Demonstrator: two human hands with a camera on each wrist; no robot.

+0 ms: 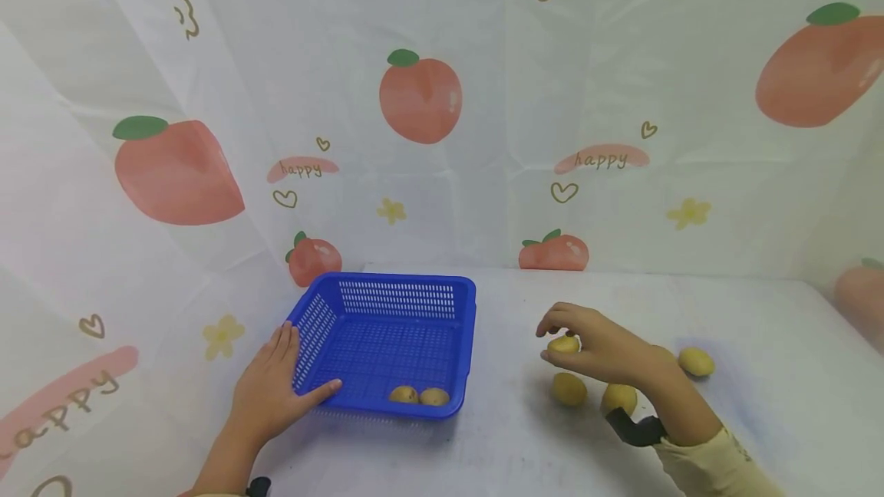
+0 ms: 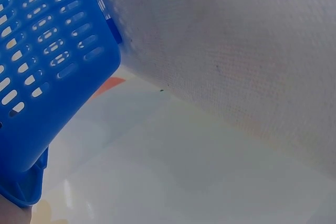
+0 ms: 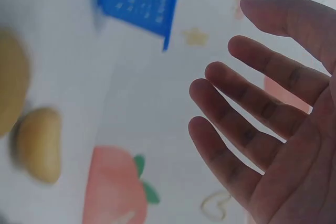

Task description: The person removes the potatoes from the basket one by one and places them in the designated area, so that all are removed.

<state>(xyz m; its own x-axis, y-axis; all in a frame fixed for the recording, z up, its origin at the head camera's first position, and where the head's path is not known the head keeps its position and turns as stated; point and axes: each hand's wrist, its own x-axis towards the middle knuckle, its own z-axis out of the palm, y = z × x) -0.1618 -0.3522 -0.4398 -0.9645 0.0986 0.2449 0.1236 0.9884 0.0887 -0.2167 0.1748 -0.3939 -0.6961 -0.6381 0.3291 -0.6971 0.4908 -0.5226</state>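
A blue plastic basket (image 1: 397, 359) with slotted walls stands on the left of the table. Two potatoes (image 1: 419, 396) lie inside it, by its near right corner. My left hand (image 1: 269, 390) rests on the basket's left rim, fingers straight, thumb over the near edge; the left wrist view shows the slotted basket wall (image 2: 52, 51) and little of the hand. Over the loose potatoes hovers my right hand (image 1: 604, 343), empty, fingers spread and slightly bent in the right wrist view. A potato (image 1: 565, 345) shows between its thumb and fingers in the head view, below the hand.
Around the right hand and forearm lie several more potatoes, among them one nearer me (image 1: 569, 390), one by the wrist (image 1: 619, 399) and one farther right (image 1: 696, 362). A white curtain (image 1: 483, 98) printed with fruit hangs behind the table (image 1: 511, 451) and along its left side.
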